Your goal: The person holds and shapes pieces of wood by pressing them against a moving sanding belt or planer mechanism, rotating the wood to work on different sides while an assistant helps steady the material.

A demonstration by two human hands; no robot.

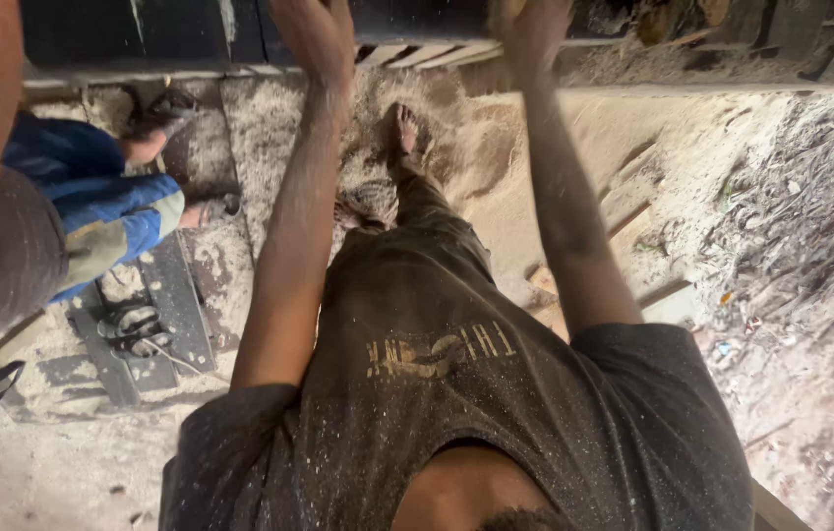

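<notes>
sawdust [456, 138] lies heaped on the floor under a dark workbench edge [191, 39] along the top of the view, where both arms stretch straight out. the left hand [314, 34] rests flat on that edge, fingers cut off by the frame so their spread cannot be told; the right hand [530, 25] seems curled round a pale wooden piece [506, 10]. another person's blue trouser leg [92, 197] and a sandal [132, 329] lie at the left.
</notes>
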